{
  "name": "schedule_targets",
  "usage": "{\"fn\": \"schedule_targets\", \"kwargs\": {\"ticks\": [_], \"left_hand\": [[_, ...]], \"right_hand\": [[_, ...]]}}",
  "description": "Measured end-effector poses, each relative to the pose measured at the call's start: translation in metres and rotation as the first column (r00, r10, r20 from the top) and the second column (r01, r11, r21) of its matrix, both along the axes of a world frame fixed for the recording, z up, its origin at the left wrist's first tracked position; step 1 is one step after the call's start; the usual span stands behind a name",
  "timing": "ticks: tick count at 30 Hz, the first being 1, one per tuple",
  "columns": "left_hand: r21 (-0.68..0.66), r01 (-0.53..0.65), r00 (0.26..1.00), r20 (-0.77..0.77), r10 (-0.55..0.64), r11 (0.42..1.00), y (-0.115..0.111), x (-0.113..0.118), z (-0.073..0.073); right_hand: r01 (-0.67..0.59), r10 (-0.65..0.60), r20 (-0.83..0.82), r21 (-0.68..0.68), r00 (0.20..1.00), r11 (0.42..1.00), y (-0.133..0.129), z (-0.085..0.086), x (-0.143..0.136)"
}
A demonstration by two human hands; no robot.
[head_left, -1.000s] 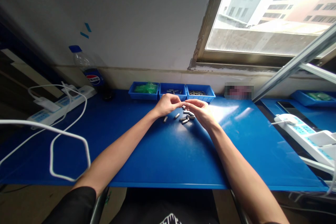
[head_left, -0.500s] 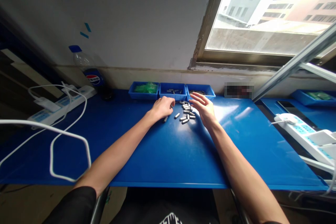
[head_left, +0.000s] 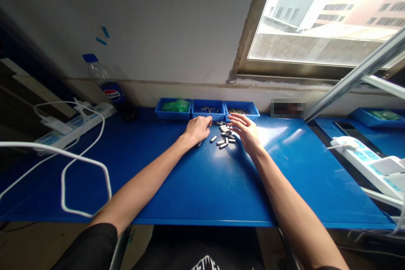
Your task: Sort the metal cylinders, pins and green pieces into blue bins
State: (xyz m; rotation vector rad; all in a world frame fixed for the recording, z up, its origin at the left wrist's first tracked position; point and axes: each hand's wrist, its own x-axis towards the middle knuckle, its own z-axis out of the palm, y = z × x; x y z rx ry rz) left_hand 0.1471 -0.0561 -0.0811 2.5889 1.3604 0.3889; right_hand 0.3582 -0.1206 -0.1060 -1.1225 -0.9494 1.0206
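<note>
Several small dark and silvery cylindrical pieces (head_left: 223,146) lie in a loose pile on the blue table (head_left: 196,190). At the pile's left, my left hand (head_left: 196,130) rests low over the table with its fingers curled; what they hold, if anything, is hidden. A dark piece (head_left: 199,144) shows just under that hand. On the pile's right side, my right hand (head_left: 245,130) is spread, its fingertips beside the nearest pieces and nothing seen in its grasp.
Behind the hands stand three blue trays, holding green plastic (head_left: 176,105), small pieces (head_left: 208,109) and thin sticks (head_left: 238,111). A bottle (head_left: 110,90), power strip (head_left: 79,122) and white cable (head_left: 95,161) are left. Another power strip (head_left: 367,158) lies right.
My left hand has shifted slightly right toward the pile, covering more of the dark piece beneath it. My right hand has barely moved.
</note>
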Motion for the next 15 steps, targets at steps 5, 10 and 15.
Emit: {"fn": "schedule_targets", "kwargs": {"ticks": [5, 10, 15], "left_hand": [[0.017, 0.004, 0.98, 0.201, -0.008, 1.0, 0.005, -0.002, 0.001], [0.052, 0.266, 0.797, 0.55, -0.25, 0.963, 0.012, -0.001, 0.002], [0.019, 0.351, 0.649, 0.715, -0.258, 0.936, 0.006, 0.006, 0.002]], "right_hand": [[-0.002, 0.002, 0.003, -0.005, 1.0, 1.0, -0.001, 0.0, 0.0], [-0.005, 0.006, 0.084, -0.016, 0.996, 1.0, -0.003, 0.003, -0.004], [-0.076, 0.08, 0.123, -0.032, 0.989, 0.997, -0.005, 0.007, -0.008]]}}
